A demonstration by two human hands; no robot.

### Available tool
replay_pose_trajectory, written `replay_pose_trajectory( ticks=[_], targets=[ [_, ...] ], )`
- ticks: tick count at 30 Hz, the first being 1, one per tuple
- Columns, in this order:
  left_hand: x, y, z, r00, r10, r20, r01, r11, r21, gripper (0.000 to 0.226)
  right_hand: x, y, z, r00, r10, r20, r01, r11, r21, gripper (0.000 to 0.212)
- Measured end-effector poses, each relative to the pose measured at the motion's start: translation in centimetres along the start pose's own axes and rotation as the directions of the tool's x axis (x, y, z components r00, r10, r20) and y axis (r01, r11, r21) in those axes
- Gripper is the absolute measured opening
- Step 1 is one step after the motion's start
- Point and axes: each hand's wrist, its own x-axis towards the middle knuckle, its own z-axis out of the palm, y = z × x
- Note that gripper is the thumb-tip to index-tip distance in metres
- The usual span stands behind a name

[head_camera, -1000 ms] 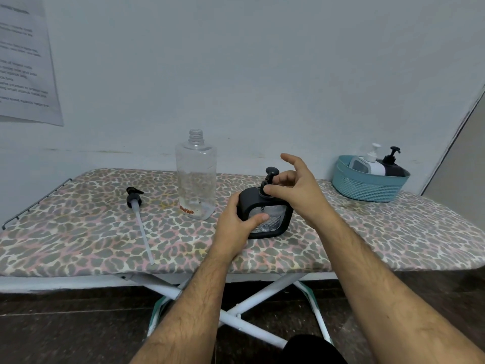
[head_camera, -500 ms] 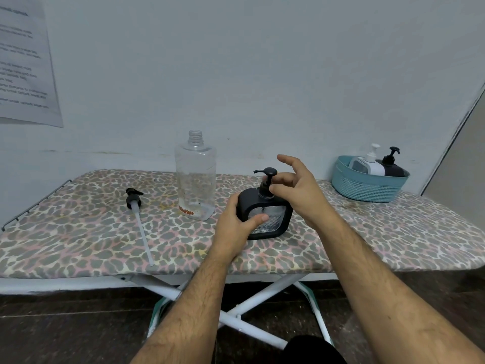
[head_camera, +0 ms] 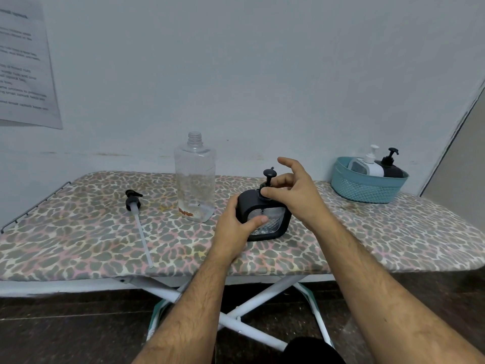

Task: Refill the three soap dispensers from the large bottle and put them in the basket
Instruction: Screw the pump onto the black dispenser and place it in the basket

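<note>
Wall notice blurred, cut off at left edge — basket's 2 dispensers half-hidden behind rim.

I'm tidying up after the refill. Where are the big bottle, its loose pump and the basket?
big bottle [head_camera: 194,179], head view, on its clear front wall.
loose pump [head_camera: 132,202], head view, on its black head.
basket [head_camera: 364,189], head view, on its blue front wall.

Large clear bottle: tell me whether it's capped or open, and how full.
Open and nearly empty. The large clear bottle stands upright with a bare threaded neck; its pump lies on the table beside it.
</note>
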Motion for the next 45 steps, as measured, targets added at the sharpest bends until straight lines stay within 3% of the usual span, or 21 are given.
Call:
replay_pose_trajectory(
  ticks=[5,11,16,22,25,30,39,45],
  targets=[
    [0.0,0.0,0.0,1.000,0.001,-0.004,-0.001,1.000,-0.004,0.056,-0.1,0.0,-0.2,0.994,0.021,0.104,-0.034,0.992,0.125,0.072],
    [0.2,-0.2,0.1,1.000,-0.002,-0.005,0.002,1.000,-0.001,0.058,-0.1,0.2,0.1,1.000,0.017,-0.004,-0.017,0.999,0.039,0.085],
    [0.1,-0.2,0.0,1.000,-0.002,-0.005,0.002,1.000,-0.003,0.057,0.1,0.5,0.0,0.987,0.039,0.154,-0.062,0.987,0.150,0.086],
    [0.2,-0.2,0.0,1.000,-0.001,-0.002,0.001,1.000,-0.003,0.057,0.2,0.5,0.7,1.000,0.011,-0.010,-0.011,1.000,0.002,0.089],
    [0.2,-0.2,0.0,1.000,-0.001,-0.002,0.001,1.000,-0.001,0.055,0.5,0.6,0.8,0.999,0.004,0.045,-0.002,0.999,-0.041,0.090],
    [0.1,-0.1,0.0,1.000,0.005,0.000,-0.005,1.000,-0.012,0.055,0.6,0.8,-0.3,0.975,0.048,0.215,-0.099,0.967,0.233,0.074],
    [0.2,-0.3,0.0,1.000,0.002,-0.005,-0.002,1.000,-0.026,0.054,0.8,0.3,0.0,0.995,-0.031,0.092,0.029,0.999,0.020,0.070],
    [0.3,-0.4,0.0,1.000,0.000,-0.002,0.000,1.000,-0.010,0.056,0.7,0.4,-1.1,0.959,0.021,0.282,-0.016,1.000,-0.022,0.035]
  ],
)
